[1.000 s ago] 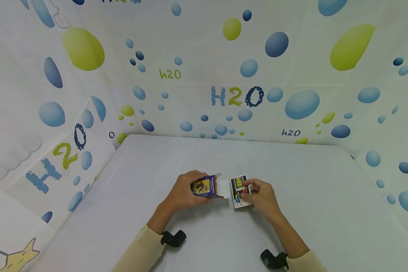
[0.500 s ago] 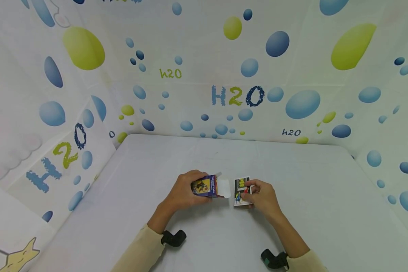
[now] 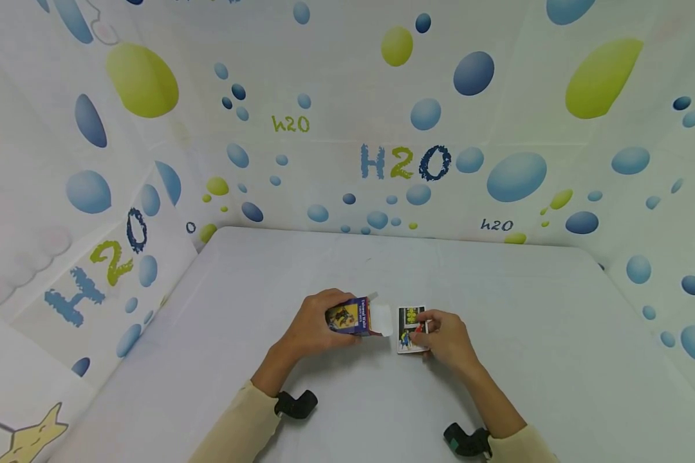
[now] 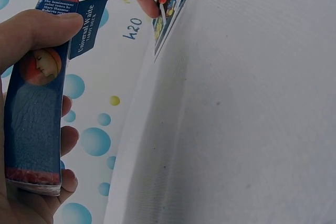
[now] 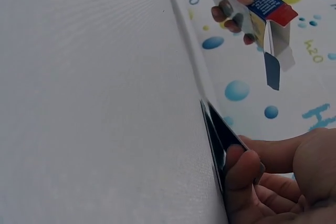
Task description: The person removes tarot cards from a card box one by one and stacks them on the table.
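Note:
In the head view my left hand (image 3: 313, 328) grips a blue tarot deck box (image 3: 344, 317), its open end facing right. The left wrist view shows the thumb across the narrow side of the box (image 4: 34, 114) and the printed flap (image 4: 90, 24) standing out. My right hand (image 3: 450, 339) pinches cards (image 3: 405, 342) by their right edge, just right of the box, colourful print facing up. Seen from the right wrist, the cards (image 5: 223, 129) spread into a narrow wedge at the far end, low against the tabletop. The inside of the box is hidden in the head view.
A white cloth-covered table (image 3: 266, 263) lies under both hands. Behind it hangs a white backdrop (image 3: 336, 77) printed with blue and green drops and H2O lettering. Black wrist cameras (image 3: 296, 406) sit near both cuffs.
My right hand has shifted the cards slightly right and away from the box, then lowered them flatter, nearer the table. The left hand and the box stay in place.

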Tool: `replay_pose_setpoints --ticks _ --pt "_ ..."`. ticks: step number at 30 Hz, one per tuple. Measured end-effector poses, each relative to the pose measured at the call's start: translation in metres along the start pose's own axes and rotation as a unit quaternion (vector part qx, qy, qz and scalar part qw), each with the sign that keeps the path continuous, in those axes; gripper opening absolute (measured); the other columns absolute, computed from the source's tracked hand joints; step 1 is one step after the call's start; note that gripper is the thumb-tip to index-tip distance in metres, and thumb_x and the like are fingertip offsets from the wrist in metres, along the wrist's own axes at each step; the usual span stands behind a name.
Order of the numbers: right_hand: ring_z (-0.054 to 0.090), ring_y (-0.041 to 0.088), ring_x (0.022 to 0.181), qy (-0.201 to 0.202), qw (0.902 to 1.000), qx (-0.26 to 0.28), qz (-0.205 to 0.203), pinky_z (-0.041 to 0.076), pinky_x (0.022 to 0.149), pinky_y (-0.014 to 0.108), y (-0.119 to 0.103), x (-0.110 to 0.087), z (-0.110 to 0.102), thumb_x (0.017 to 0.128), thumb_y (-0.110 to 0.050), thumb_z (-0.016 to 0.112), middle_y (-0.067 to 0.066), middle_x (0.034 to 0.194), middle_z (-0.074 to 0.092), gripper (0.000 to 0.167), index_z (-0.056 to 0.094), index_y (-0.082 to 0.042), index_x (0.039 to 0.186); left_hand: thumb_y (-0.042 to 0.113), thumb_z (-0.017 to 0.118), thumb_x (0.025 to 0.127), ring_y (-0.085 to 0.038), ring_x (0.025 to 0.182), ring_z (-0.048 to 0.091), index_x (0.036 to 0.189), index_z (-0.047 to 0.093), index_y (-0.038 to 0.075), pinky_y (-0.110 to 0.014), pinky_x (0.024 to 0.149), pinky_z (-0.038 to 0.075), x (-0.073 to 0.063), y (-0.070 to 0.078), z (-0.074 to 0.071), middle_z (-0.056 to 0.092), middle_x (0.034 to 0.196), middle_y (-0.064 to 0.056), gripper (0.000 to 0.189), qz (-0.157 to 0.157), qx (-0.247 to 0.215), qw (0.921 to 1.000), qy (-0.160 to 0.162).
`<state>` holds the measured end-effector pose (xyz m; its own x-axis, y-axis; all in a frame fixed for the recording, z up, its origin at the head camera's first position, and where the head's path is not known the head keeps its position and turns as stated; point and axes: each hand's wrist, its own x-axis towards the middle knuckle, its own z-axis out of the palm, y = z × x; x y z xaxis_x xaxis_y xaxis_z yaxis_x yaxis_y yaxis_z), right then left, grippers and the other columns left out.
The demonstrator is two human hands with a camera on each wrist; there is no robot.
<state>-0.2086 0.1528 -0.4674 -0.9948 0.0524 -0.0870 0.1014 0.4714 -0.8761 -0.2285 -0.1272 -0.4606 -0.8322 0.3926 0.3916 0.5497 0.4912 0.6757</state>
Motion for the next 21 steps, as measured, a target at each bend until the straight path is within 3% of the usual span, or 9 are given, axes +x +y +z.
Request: replay_pose_setpoints --ticks 8,14,21 --pt "0.055 0.015 0.049 -0.011 0.9960 -0.074 -0.049 0.045 0.044 0.026 0.0045 0.0015 0.0029 0.082 -0.006 0.081 0.005 0.071 0.055 0.033 0.073 -0.003 0.114 0.032 0.094 0.064 -0.011 0.100 0.059 0.126 0.069 0.013 -0.034 0.086 0.052 0.0000 0.0002 0.0005 0.069 0.112 0.005 0.070 -0.004 0.001 1.0000 -0.003" --pt "0.047 0.014 0.057 -0.008 0.9866 -0.136 -0.089 0.037 0.046 0.025 0.0066 0.0025 0.0044 0.082 -0.011 0.082 0.003 0.066 0.053 0.035 0.075 -0.004 0.115 0.032 0.093 0.064 -0.012 0.100 0.060 0.126 0.069 0.012 -0.035 0.087 0.052 -0.0005 0.0003 0.0011 0.069 0.113 0.004 0.070 -0.001 0.001 1.0000 0.000" --pt "0.045 0.014 0.059 -0.009 0.9825 -0.164 -0.088 0.034 0.046 0.025 0.0055 0.0005 0.0033 0.083 -0.015 0.081 0.000 0.066 0.057 0.035 0.076 -0.007 0.117 0.032 0.093 0.065 -0.011 0.101 0.060 0.126 0.069 0.013 -0.035 0.087 0.053 0.0005 -0.0001 0.0016 0.069 0.113 0.005 0.069 0.004 -0.001 1.0000 0.000"
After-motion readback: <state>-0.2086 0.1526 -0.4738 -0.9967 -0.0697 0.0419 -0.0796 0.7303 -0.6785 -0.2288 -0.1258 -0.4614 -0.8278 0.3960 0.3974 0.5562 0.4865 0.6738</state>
